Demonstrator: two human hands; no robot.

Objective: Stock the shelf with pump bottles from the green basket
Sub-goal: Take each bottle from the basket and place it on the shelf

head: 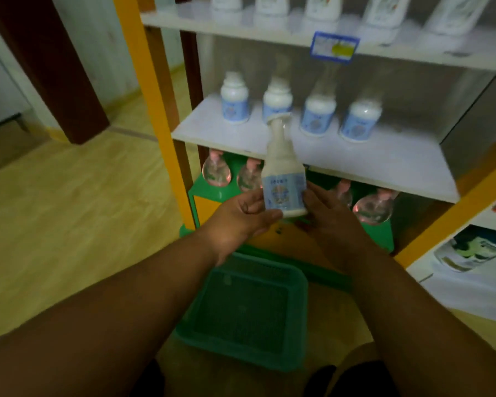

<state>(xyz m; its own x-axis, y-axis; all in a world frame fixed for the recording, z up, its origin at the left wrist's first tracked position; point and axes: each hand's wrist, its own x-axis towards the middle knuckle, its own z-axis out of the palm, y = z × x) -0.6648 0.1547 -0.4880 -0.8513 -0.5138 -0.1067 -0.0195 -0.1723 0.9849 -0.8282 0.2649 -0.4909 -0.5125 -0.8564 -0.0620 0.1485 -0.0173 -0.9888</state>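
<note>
A white pump bottle [282, 179] with a pale blue label stands upright in the air in front of the middle shelf's edge. My left hand [242, 216] grips its lower part from the left, thumb under the base. My right hand [331, 210] touches the bottle's right side with its fingertips. Below my arms on the floor lies the green basket [212, 293], with no bottles showing in it. Several matching pump bottles [234, 98] stand in a row on the white middle shelf [384, 161].
The yellow shelf post [155, 110] rises left of the bottles. Clear round pink-tinted bottles [372, 209] sit on a green rack under the middle shelf. The top shelf [241, 27] holds larger white bottles and a blue price tag [334, 47]. A neighbouring shelf with packets is at the right.
</note>
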